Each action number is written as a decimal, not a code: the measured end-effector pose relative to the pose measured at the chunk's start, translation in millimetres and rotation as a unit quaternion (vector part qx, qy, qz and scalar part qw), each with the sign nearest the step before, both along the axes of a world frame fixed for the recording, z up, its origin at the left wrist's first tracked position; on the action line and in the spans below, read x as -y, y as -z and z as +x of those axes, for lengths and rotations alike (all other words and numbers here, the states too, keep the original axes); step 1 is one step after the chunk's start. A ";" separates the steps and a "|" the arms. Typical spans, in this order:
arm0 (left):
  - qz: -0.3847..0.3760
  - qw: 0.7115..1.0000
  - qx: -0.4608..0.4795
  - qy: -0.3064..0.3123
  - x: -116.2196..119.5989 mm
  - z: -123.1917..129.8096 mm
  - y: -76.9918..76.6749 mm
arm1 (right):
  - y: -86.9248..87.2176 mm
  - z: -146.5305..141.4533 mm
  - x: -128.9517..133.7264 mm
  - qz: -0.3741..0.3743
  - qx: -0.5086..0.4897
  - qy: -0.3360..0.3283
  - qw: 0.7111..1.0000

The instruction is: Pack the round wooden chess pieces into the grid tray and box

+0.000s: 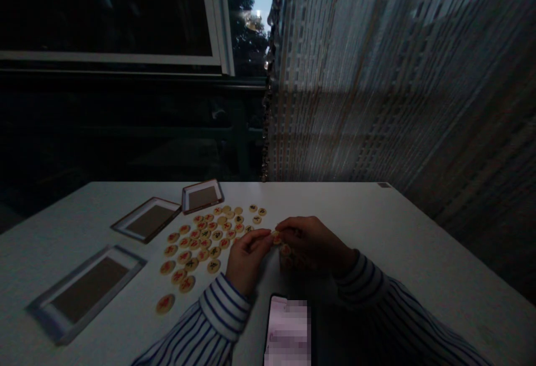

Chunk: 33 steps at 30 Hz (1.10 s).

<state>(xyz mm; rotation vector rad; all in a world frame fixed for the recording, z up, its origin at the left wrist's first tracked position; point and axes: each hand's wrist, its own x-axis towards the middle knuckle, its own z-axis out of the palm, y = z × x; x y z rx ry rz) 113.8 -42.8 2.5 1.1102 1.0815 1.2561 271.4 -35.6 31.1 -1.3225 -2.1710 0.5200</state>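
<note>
1. A round red-marked piece point(277, 239) is held above the bench point(368, 210) between the two hands.
2. By the left hand point(249, 257), the piece is pinched at its edge, the grip being drawn together.
3. By the right hand point(312, 240), the same piece is grasped from the other side, with the fingers curled.
4. Beneath the right hand, more pieces point(286, 250) are partly hidden in shadow; their arrangement cannot be told.
5. Beyond and to the left of the left hand, loose pieces point(205, 232) are spread, marked in red or black, a few being blank on top.
6. Farther left, three shallow trays point(153, 220) are set down.
7. A lit phone point(288, 332) is placed at the near edge, between the forearms.
</note>
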 end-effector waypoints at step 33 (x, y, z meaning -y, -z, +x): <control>-0.025 0.999 0.034 -0.004 -5.0 -2.9 11.5 | -2.9 -1.0 1.8 -0.001 0.001 0.005 1.000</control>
